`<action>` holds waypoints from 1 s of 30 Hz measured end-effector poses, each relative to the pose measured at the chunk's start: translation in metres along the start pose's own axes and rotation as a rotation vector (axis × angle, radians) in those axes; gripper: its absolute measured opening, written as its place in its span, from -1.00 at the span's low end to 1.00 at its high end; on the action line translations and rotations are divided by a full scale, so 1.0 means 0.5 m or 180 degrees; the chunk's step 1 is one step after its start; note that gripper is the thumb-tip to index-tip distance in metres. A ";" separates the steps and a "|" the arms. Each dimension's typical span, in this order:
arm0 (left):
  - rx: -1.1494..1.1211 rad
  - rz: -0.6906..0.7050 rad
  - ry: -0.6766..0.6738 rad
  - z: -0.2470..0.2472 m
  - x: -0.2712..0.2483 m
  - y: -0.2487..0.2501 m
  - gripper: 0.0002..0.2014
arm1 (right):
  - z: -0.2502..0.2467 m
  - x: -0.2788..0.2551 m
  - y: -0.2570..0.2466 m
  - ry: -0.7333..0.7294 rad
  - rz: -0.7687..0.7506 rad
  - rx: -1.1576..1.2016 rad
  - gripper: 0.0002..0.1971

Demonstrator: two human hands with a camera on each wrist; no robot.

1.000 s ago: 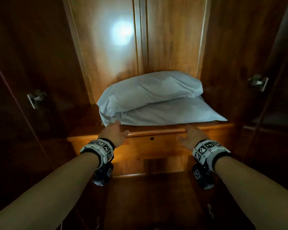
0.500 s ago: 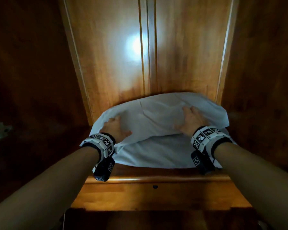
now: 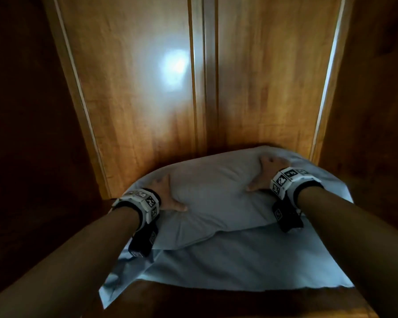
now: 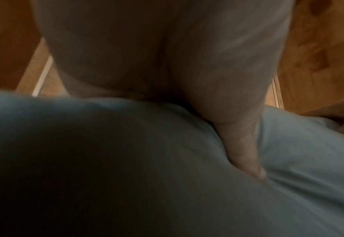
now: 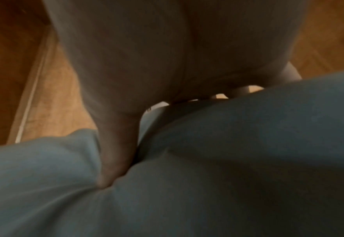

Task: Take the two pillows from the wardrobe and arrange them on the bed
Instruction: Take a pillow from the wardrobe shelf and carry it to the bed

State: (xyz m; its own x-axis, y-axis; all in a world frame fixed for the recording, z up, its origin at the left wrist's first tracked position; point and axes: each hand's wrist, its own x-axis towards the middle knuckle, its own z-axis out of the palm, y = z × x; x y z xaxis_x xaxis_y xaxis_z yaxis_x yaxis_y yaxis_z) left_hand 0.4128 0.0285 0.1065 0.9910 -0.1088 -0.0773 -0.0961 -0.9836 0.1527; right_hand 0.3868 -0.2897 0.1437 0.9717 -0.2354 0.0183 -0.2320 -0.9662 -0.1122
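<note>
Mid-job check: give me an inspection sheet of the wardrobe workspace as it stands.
Surface: wooden wardrobe shelf, pillows lying on it.
Job's things: top pillow stacked on bottom pillow; bottom pillow's corner hangs over the shelf edge.
Clutter: nothing seen.
Hands: left hand and right hand grip the top pillow's two ends, thumbs pressed into the fabric.
Cables: nothing seen.
Surroundings: wardrobe back panel with a light reflection; dark side walls.

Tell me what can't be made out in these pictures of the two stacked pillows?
- Left hand fingers: head view, tucked behind the top pillow.
- Right hand fingertips: head view, sunk over its far edge.
- Bottom pillow: mostly covered by the top one.
- Both wrist views: blurred, filled by palm and fabric.
- The bed: in no view.
</note>
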 end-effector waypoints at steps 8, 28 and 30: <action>-0.0589 -0.0148 -0.0025 0.098 0.062 -0.009 0.31 | 0.169 0.119 -0.003 -0.0221 0.0178 0.0057 0.59; -0.1486 0.0537 0.0830 0.078 -0.124 -0.020 -0.66 | 0.086 -0.235 -0.027 0.1029 0.0052 0.1479 -0.51; -0.1498 0.0576 0.1045 0.068 -0.188 -0.013 -0.69 | 0.066 -0.298 -0.018 0.1015 0.0057 0.1536 -0.47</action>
State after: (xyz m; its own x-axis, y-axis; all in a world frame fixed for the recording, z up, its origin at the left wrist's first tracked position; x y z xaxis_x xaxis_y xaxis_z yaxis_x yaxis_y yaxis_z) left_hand 0.3173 0.0404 0.0792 0.9467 -0.1448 0.2876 -0.2890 -0.7761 0.5605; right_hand 0.2455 -0.2426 0.1091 0.8891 -0.3435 0.3025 -0.1291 -0.8223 -0.5542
